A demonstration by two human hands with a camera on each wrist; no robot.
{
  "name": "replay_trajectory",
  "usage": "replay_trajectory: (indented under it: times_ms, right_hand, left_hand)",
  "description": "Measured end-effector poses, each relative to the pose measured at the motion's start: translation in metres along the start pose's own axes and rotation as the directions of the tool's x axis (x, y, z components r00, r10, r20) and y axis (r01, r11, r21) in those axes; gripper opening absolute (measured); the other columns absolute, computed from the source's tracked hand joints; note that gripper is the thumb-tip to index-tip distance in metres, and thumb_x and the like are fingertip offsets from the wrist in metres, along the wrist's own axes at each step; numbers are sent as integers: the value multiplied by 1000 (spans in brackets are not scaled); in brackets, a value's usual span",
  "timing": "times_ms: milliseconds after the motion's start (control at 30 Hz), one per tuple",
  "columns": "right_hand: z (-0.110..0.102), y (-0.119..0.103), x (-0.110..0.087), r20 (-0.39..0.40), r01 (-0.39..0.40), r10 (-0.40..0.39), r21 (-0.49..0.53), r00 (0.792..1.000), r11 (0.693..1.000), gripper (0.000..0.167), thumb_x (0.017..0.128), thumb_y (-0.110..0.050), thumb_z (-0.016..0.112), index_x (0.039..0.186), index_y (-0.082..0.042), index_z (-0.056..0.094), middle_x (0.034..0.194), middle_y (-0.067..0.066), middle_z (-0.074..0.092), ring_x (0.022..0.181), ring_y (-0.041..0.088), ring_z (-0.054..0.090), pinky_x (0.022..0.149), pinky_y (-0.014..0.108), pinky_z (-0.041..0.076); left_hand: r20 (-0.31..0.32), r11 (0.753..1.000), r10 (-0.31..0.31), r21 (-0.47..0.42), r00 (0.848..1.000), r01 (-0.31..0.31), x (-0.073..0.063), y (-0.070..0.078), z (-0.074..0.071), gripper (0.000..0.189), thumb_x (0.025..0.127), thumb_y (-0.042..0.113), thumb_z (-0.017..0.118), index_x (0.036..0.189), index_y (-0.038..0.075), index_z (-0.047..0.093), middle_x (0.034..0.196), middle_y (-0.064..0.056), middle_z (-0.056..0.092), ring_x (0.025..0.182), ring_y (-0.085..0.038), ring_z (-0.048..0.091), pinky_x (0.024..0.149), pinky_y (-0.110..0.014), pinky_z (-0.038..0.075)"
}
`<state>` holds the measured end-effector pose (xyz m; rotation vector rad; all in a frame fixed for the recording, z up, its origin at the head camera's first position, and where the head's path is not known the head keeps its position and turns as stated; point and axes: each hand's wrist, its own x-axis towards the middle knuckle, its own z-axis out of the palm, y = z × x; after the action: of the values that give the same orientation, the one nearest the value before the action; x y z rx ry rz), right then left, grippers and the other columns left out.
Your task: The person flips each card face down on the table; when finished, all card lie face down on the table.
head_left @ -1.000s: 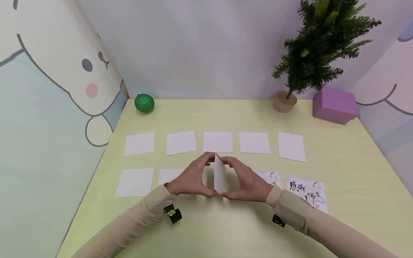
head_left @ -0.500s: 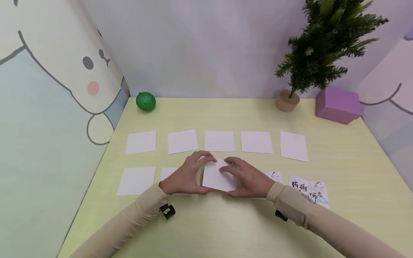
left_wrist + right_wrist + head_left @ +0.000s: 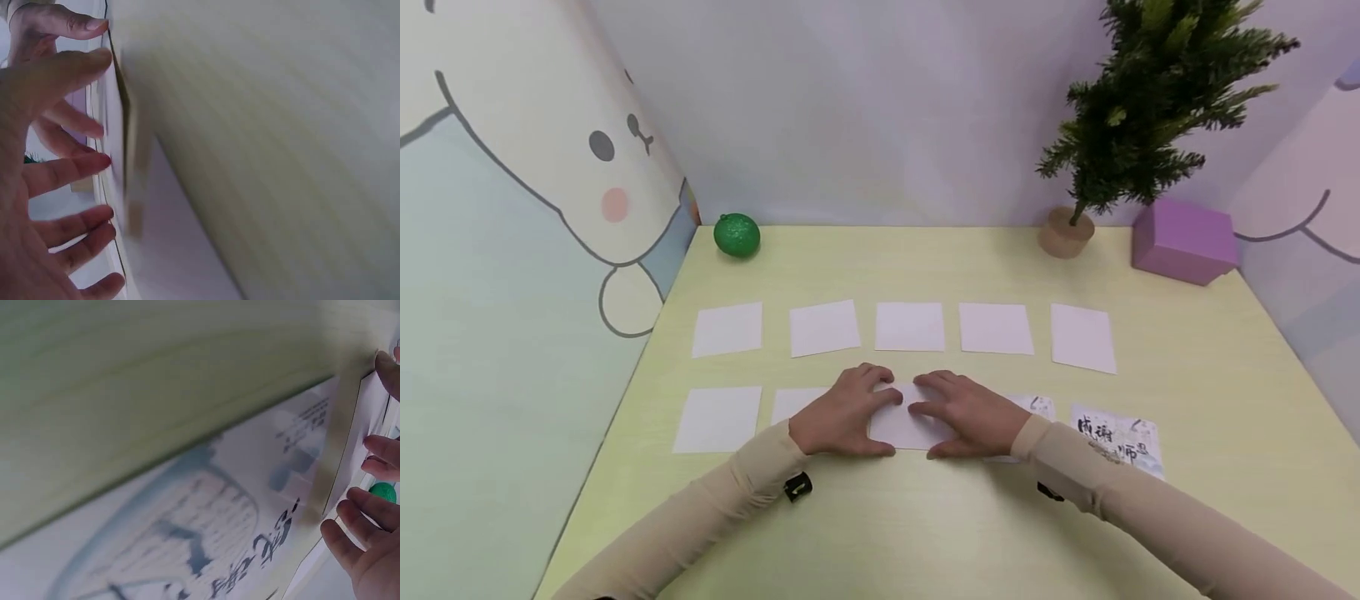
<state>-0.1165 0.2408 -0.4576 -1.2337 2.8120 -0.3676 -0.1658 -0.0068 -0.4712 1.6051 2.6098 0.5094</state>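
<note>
A white card point(image 3: 910, 427) lies blank side up in the middle of the near row, between both hands. My left hand point(image 3: 847, 413) is at its left side, with the thumb at the near edge and loosely bent fingers over the top. On the right side my right hand point(image 3: 976, 418) touches the card in the same way, its fingers spread. In the left wrist view the left fingers point(image 3: 75, 172) reach out fairly straight along the card point(image 3: 115, 125). Beside the right hand is a printed card point(image 3: 206, 512), partly covered by that hand in the head view.
Blank cards form a far row, including one point(image 3: 910, 327) straight ahead. Two more blank cards, one at far left point(image 3: 718, 420), continue the near row. At its right end lies a printed card point(image 3: 1120, 442). A green ball point(image 3: 737, 236), potted tree point(image 3: 1066, 233) and purple box point(image 3: 1184, 242) stand behind.
The card stood on edge between both hands, then tipped down with its blank face up. It now lies flat, and the fingers have loosened and lowered onto it.
</note>
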Motion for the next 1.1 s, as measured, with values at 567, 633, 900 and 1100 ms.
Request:
replay_trajectory:
  times_ms: [567,633,900,1100]
  right_hand:
    - [-18,35,-123,-42,-350,348,-62,937,935,106,56,-52,88,142,-9,44,121,9,56,114,28,49,94,49,43]
    - [-18,35,-124,-46,-351,349,-57,936,935,110,55,-50,89,143,-5,42,118,9,56,113,27,49,93,48,43]
    - [-18,37,-112,-24,-359,358,-13,933,933,107,45,-45,93,135,-5,52,104,3,48,96,18,42,82,36,39]
    - [-25,34,-108,-20,-339,339,21,940,941,91,44,-36,90,123,-7,57,98,2,38,86,12,40,72,27,43]
  left_hand:
    - [123,994,-5,106,992,-8,104,86,40,96,67,64,75,144,20,40,126,-4,51,112,-20,46,90,-31,41]
    - [120,994,-16,113,993,2,107,90,41,94,66,64,76,142,19,41,120,-2,52,107,-18,46,86,-29,39]
    - [153,992,-59,120,986,40,112,93,39,96,62,59,78,141,20,40,105,0,48,96,-15,41,76,-26,31]
    - [118,992,-50,125,992,36,113,95,40,94,60,65,77,136,18,46,115,1,47,102,-15,41,75,-25,31]
